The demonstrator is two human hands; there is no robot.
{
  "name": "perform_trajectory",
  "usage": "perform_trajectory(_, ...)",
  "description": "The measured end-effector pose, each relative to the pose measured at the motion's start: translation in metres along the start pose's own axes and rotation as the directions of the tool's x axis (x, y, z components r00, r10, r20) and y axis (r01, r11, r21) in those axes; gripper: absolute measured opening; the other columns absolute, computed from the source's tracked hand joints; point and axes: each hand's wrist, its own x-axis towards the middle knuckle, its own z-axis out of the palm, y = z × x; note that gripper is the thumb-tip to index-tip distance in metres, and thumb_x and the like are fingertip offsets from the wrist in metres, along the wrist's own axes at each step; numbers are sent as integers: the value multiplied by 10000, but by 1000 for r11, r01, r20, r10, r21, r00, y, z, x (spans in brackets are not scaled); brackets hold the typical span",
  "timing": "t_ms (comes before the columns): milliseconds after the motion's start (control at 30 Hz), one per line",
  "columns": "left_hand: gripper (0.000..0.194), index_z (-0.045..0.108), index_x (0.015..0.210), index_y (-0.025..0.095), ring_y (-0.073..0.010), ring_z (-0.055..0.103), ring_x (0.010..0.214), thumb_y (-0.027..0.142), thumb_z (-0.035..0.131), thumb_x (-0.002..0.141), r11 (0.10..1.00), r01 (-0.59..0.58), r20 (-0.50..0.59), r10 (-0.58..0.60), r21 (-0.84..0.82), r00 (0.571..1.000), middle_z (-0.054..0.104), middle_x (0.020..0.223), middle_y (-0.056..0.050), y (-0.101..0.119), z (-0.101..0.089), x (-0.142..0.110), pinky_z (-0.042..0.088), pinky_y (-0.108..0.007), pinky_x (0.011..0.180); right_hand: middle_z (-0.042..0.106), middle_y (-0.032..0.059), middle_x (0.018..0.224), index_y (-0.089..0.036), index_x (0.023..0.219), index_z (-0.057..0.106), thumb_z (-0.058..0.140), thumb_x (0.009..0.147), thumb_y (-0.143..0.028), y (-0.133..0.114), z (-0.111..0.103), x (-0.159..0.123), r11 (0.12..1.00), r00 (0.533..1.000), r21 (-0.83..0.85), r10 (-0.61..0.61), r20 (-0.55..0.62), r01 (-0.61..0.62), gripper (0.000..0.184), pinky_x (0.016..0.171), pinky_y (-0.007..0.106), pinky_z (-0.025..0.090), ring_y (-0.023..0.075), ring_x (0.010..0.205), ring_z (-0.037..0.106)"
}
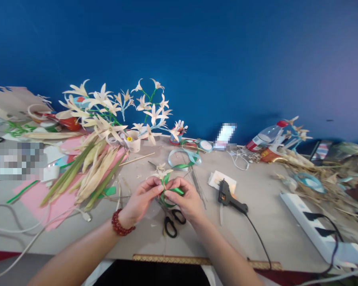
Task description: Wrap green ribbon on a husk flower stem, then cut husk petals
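Both hands meet at the middle of the table, fingers pinched close together. My left hand [147, 196] is closed on a small cream husk flower [162, 173] near its base. In my right hand [185, 196], thumb and fingers pinch a green ribbon [177, 190] that winds about the flower's stem. The stem itself is mostly covered by my fingers. Right below the hands lies a pair of scissors [170, 227] with black handles; its blades are hidden. Loops of pale blue and green ribbon [185, 158] lie just beyond.
Corn husks [92, 174] lie on pink paper [58, 202] at left. Finished husk flowers [104, 103] stand behind, near a white cup [133, 142]. At right are a glue gun [229, 198], thin wires [197, 184], a power strip [307, 226] and a plastic bottle [264, 137].
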Motion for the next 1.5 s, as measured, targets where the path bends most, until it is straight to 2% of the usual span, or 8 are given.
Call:
perform_trajectory(233,146,649,796,171,-116,542,729,230,759,721,995,-37,-103,47,96,994,610,777,7,-8,1,2,423,-232,716,674,33,791,-222,743,554,640,781,-154,-4,-1,-4,666,880,-620,-467,88,415,115,703,323,515,188,752,647)
perform_trajectory(367,159,635,776,166,-115,530,704,257,755,725,986,-46,-113,64,157,992,598,750,9,-6,1,2,428,-231,692,689,45,806,-227,760,565,616,794,-132,-5,-1,-5,518,843,-708,-497,209,481,113,731,333,515,200,791,654)
perform_trajectory(667,148,599,762,154,-110,496,710,248,712,779,996,-73,-5,74,48,997,560,761,0,-2,2,-2,420,-223,682,643,11,755,-209,688,512,718,767,-333,-4,0,-2,985,998,-162,-58,40,64,253,655,296,515,161,677,624)
perform_trajectory(933,188,585,747,157,-121,506,642,276,730,746,998,33,65,-29,-54,997,521,714,4,6,8,-3,446,-260,611,626,-9,715,-197,632,493,805,674,-342,3,5,-3,977,984,112,181,8,-180,347,551,250,501,126,571,618)
perform_trajectory(1133,200,594,724,162,-124,510,662,289,747,725,998,45,38,-43,-45,998,540,714,1,3,7,0,433,-250,631,638,9,727,-216,659,479,736,733,-346,4,4,-5,994,1000,-108,-21,-18,19,297,583,285,513,157,623,620)
perform_trajectory(1300,149,640,771,167,-126,542,739,252,753,725,991,-50,-93,62,122,994,614,761,0,-7,1,2,435,-238,719,683,40,785,-225,706,515,619,798,-157,-5,1,-7,630,875,-655,-473,102,417,154,705,331,515,193,752,655)
perform_trajectory(1400,149,637,765,160,-131,552,742,261,743,737,975,-73,-111,98,208,989,624,756,0,-8,2,2,444,-247,733,708,58,806,-233,758,537,584,806,-105,-6,-1,-8,380,789,-754,-544,286,535,144,701,335,523,204,768,665)
perform_trajectory(1500,166,617,742,158,-123,535,686,283,726,752,963,-81,-142,121,255,982,598,704,14,-8,3,1,438,-244,692,716,66,820,-236,795,558,567,816,-104,-3,-1,-7,286,759,-772,-546,355,567,134,694,334,532,208,768,671)
